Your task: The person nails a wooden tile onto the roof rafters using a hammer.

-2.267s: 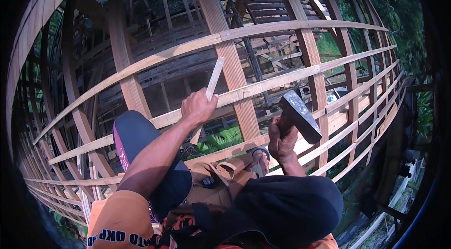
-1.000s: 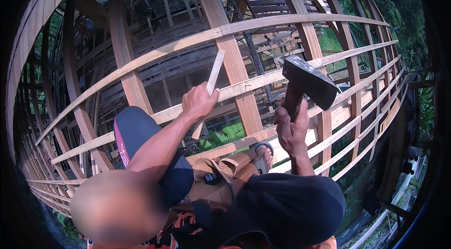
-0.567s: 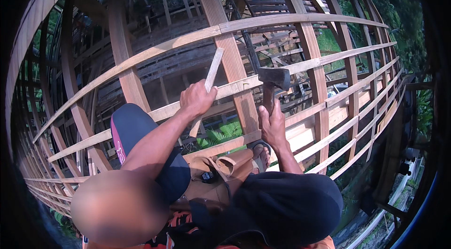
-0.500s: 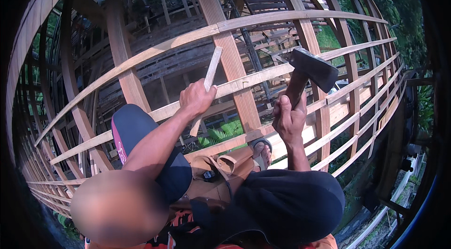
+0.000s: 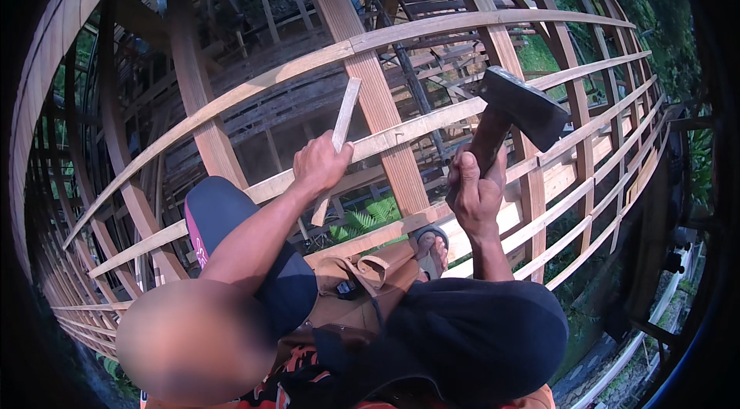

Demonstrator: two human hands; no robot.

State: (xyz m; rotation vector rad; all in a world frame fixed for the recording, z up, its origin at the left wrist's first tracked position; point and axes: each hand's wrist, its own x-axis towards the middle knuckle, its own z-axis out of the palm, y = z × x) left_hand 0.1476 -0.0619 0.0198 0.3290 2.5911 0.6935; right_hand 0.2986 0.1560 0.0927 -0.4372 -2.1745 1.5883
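My left hand (image 5: 322,164) is closed around a short, flat strip of wood (image 5: 347,114) and rests at a long pale batten (image 5: 443,121). The strip stands across the batten, its ends showing above and below my fist. A small nail (image 5: 398,136) sticks out of the batten where it crosses a thick rafter (image 5: 401,171). My right hand (image 5: 478,191) grips the wooden handle of a hatchet (image 5: 526,108), thumb along the handle. Its dark steel head is raised over the battens to the right of the nail.
Several parallel battens cross the rafters, with open gaps between them. Through the gaps, timber framing and a green fern (image 5: 371,216) show below. My sandalled foot (image 5: 433,243) stands by a lower board. A brown leather tool pouch (image 5: 347,279) hangs at my waist.
The hatchet head has moved slightly right and appears a little larger. My left hand keeps its hold on the wood strip, and the whole view has shifted slightly.
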